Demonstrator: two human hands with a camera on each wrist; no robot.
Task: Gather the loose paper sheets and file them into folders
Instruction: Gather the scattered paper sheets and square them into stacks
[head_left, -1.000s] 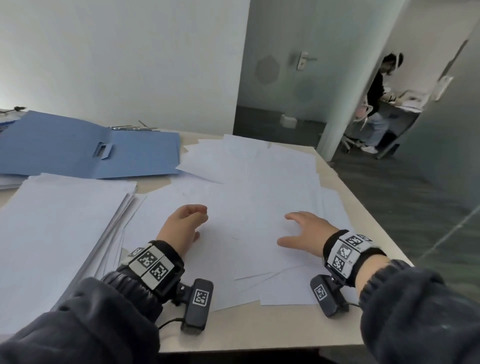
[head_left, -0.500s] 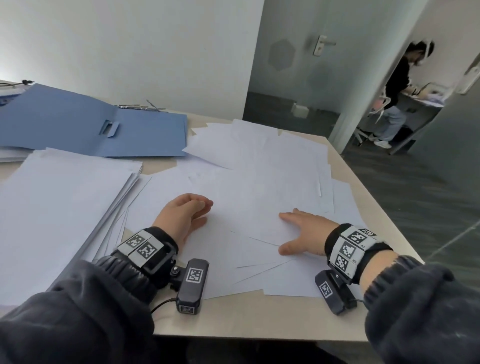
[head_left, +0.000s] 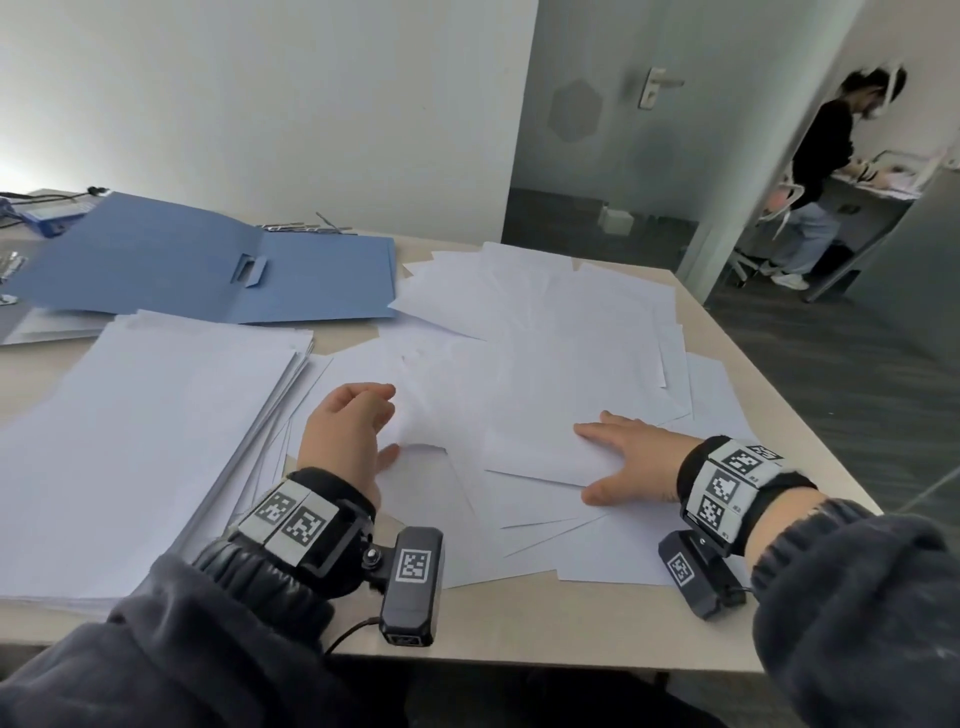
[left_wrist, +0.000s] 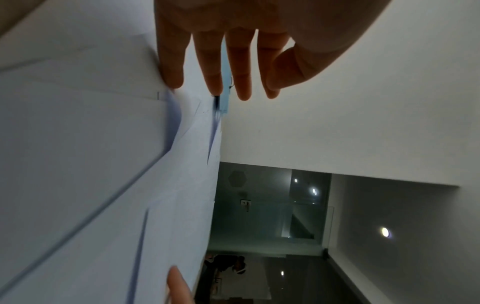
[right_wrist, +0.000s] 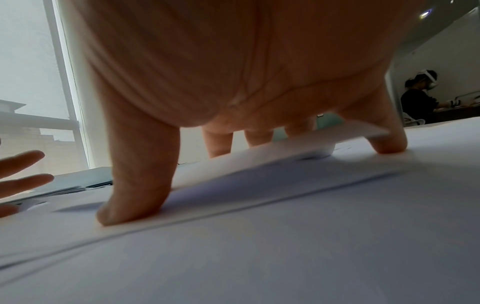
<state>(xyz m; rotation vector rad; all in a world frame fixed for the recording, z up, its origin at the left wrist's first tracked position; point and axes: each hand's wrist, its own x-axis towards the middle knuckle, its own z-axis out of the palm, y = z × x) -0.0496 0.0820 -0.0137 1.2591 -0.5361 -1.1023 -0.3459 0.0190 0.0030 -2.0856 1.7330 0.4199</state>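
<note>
Loose white sheets (head_left: 545, 364) lie overlapping across the middle and right of the table. A thicker stack of paper (head_left: 130, 441) sits at the left. Behind it a blue folder (head_left: 156, 270) lies spread open. My left hand (head_left: 384, 421) stands on its edge on the sheets beside the stack. In the left wrist view the left hand (left_wrist: 233, 82) has straight fingers and holds nothing. A sheet bows up by its thumb. My right hand (head_left: 623, 457) presses flat on the sheets with spread fingers. In the right wrist view the right hand (right_wrist: 155, 164) has its thumb against a raised sheet edge.
The beige table (head_left: 519, 623) ends just before my wrists and drops off at the right. Metal fasteners (head_left: 306, 227) lie behind the folder, and a blue item (head_left: 52, 215) sits at the far left. A person (head_left: 821, 171) stands in the room beyond.
My left hand has shifted slightly toward the right, and a sheet has buckled up beside its thumb. The right hand has stayed pressed on the sheets, its thumb now at a sheet's edge.
</note>
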